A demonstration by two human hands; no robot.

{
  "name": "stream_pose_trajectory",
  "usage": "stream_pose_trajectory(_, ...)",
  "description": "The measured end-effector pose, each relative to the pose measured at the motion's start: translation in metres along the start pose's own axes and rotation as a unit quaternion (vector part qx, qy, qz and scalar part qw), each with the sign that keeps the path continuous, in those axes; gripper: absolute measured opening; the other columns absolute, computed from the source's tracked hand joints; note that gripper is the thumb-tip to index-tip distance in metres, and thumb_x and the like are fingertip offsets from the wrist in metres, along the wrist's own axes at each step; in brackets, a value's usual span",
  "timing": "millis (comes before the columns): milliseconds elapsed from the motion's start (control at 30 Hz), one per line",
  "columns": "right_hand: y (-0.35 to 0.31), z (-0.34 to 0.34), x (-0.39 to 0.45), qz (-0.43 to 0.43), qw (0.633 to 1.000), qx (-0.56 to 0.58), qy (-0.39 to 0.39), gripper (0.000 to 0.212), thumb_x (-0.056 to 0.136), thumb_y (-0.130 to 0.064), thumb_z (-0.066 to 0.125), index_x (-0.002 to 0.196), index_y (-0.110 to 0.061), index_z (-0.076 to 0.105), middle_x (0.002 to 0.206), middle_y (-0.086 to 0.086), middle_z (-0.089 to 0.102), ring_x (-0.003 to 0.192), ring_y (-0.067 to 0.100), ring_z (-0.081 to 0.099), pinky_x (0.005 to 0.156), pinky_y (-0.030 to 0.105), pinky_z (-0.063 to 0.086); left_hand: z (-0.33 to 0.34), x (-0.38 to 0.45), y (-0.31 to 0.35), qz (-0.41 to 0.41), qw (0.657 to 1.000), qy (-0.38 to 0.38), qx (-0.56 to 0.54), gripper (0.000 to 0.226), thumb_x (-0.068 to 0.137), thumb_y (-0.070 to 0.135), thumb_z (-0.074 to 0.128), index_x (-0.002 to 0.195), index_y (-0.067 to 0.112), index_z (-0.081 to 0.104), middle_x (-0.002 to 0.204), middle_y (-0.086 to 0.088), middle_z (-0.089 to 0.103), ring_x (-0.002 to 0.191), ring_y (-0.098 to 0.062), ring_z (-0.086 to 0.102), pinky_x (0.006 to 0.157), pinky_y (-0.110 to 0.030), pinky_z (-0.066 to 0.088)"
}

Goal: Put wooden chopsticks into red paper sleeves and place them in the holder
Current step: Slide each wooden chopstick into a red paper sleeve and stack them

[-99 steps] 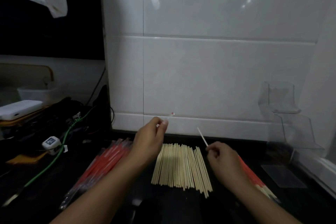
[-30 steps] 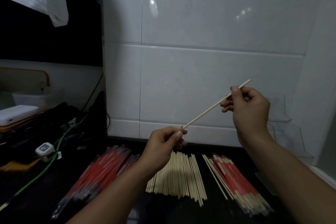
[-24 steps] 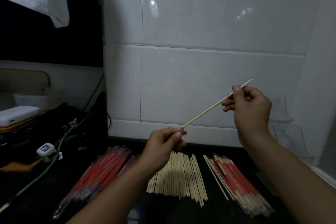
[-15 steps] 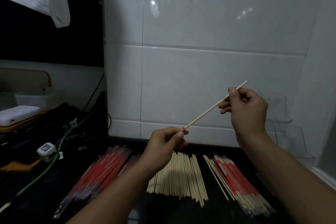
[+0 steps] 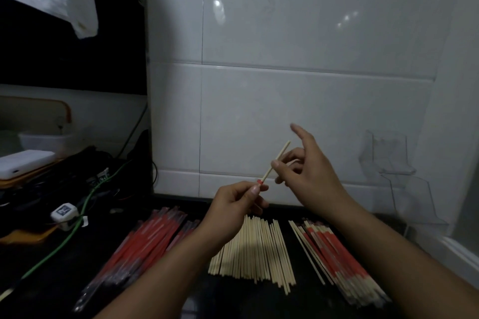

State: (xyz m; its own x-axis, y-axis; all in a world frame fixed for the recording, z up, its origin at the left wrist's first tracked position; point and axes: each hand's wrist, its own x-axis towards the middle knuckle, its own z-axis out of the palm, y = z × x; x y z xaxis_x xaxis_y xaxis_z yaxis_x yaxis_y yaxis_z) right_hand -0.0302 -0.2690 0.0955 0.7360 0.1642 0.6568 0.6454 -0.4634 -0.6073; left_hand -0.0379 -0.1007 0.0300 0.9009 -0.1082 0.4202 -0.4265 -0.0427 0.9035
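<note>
dim, murky light; glare spots shine on the white wall tiles point(image 5: 285, 33), the dark counter point(image 5: 64, 280) sinks into shadow, edges bend and soften.

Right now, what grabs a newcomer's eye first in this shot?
The two hands raised mid-frame: the left hand pinches a red sleeve end while the right hand feeds a chopstick into it. Below on the dark counter lie three piles: red sleeves at left, bare chopsticks in the middle, sleeved chopsticks at right.
</note>
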Motion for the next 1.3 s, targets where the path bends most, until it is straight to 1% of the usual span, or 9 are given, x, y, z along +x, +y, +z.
stream_pose_trajectory(100, 0.002, 0.0, -0.001, -0.052, 0.997, -0.049, -0.006, 0.054, 0.095, -0.012, 0.057, 0.143, -0.03, 0.042, 0.09, -0.008, 0.062, 0.073, 0.009, 0.066, 0.067, 0.021, 0.052, -0.003, -0.001, 0.0, -0.007, 1.0, 0.003, -0.005, 0.024, 0.103, 0.018, 0.046, 0.108, 0.018, 0.07, 0.083, -0.005, 0.074, 0.079, -0.012, 0.069, 0.072, -0.019, 0.055)
stream_pose_trajectory(233, 0.007, 0.004, -0.002, -0.042, 0.983, -0.083, -0.16, 0.045, 0.096, -0.014, 0.053, 0.135, -0.036, 0.054, 0.092, -0.013, 0.064, 0.074, 0.005, 0.062, 0.07, 0.023, 0.049, -0.004, -0.002, 0.001, -0.002, 1.0, 0.011, -0.025, 0.025, 0.103, 0.014, 0.047, 0.111, 0.012, 0.07, 0.08, -0.006, 0.072, 0.074, -0.01, 0.068, 0.069, -0.017, 0.054)
stream_pose_trajectory(333, 0.014, 0.001, -0.006, 0.008, 0.994, 0.004, -0.109, 0.057, 0.094, -0.009, 0.053, 0.142, -0.039, 0.043, 0.088, -0.001, 0.063, 0.065, 0.01, 0.058, 0.062, 0.024, 0.05, -0.004, -0.003, 0.0, -0.008, 0.999, 0.019, -0.031, 0.024, 0.103, 0.019, 0.047, 0.11, 0.02, 0.07, 0.085, -0.007, 0.074, 0.08, -0.015, 0.07, 0.073, -0.022, 0.055)
stream_pose_trajectory(400, 0.031, 0.001, -0.012, 0.057, 0.994, -0.064, -0.065, 0.049, 0.092, -0.011, 0.055, 0.137, -0.029, 0.051, 0.082, 0.0, 0.063, 0.065, 0.009, 0.058, 0.062, 0.025, 0.05, -0.004, -0.002, -0.002, -0.01, 0.999, 0.035, -0.034, 0.024, 0.103, 0.019, 0.048, 0.107, 0.024, 0.07, 0.084, -0.006, 0.074, 0.078, -0.014, 0.069, 0.072, -0.022, 0.055)
stream_pose_trajectory(533, 0.073, 0.02, -0.046, 0.171, 0.885, -0.339, -0.269, 0.046, 0.088, -0.034, 0.059, 0.132, -0.022, 0.052, 0.12, 0.002, 0.065, 0.105, 0.015, 0.062, 0.091, 0.03, 0.05, -0.004, 0.0, -0.002, -0.014, 0.996, 0.078, -0.044, 0.024, 0.102, 0.02, 0.048, 0.108, 0.028, 0.07, 0.091, -0.003, 0.069, 0.076, -0.012, 0.065, 0.071, -0.021, 0.056)
stream_pose_trajectory(667, 0.089, 0.038, -0.076, 0.21, 0.847, -0.337, -0.353, 0.037, 0.089, -0.029, 0.054, 0.123, -0.017, 0.051, 0.122, 0.004, 0.06, 0.104, 0.018, 0.06, 0.086, 0.031, 0.051, -0.003, 0.001, -0.003, -0.021, 0.993, 0.109, -0.046, 0.026, 0.103, 0.024, 0.046, 0.111, 0.027, 0.07, 0.096, -0.003, 0.067, 0.083, -0.013, 0.061, 0.07, -0.017, 0.052)
stream_pose_trajectory(967, 0.087, 0.051, -0.079, 0.233, 0.839, -0.364, -0.332, 0.025, 0.088, -0.018, 0.058, 0.112, -0.013, 0.056, 0.113, 0.006, 0.058, 0.1, 0.018, 0.06, 0.075, 0.026, 0.048, -0.003, 0.002, -0.003, -0.02, 0.989, 0.131, -0.061, 0.024, 0.102, 0.017, 0.051, 0.115, 0.019, 0.071, 0.092, -0.001, 0.069, 0.079, -0.014, 0.063, 0.067, -0.016, 0.055)
stream_pose_trajectory(1100, 0.083, 0.05, -0.081, 0.239, 0.845, -0.359, -0.317, 0.014, 0.087, -0.018, 0.061, 0.095, -0.017, 0.049, 0.091, -0.001, 0.049, 0.084, 0.015, 0.053, 0.054, 0.018, 0.037, -0.003, 0.0, -0.004, -0.024, 0.989, 0.125, -0.068, 0.024, 0.101, 0.016, 0.051, 0.114, 0.02, 0.071, 0.088, -0.003, 0.071, 0.078, -0.016, 0.066, 0.069, -0.019, 0.055)
stream_pose_trajectory(1300, 0.08, 0.051, -0.081, 0.242, 0.847, -0.362, -0.306, 0.014, 0.088, -0.017, 0.061, 0.093, -0.017, 0.047, 0.093, 0.0, 0.05, 0.082, 0.014, 0.052, 0.049, 0.016, 0.032, -0.003, -0.005, -0.002, -0.021, 0.99, 0.123, -0.065, 0.024, 0.102, 0.016, 0.049, 0.115, 0.017, 0.07, 0.09, -0.008, 0.07, 0.072, -0.008, 0.066, 0.069, -0.017, 0.056)
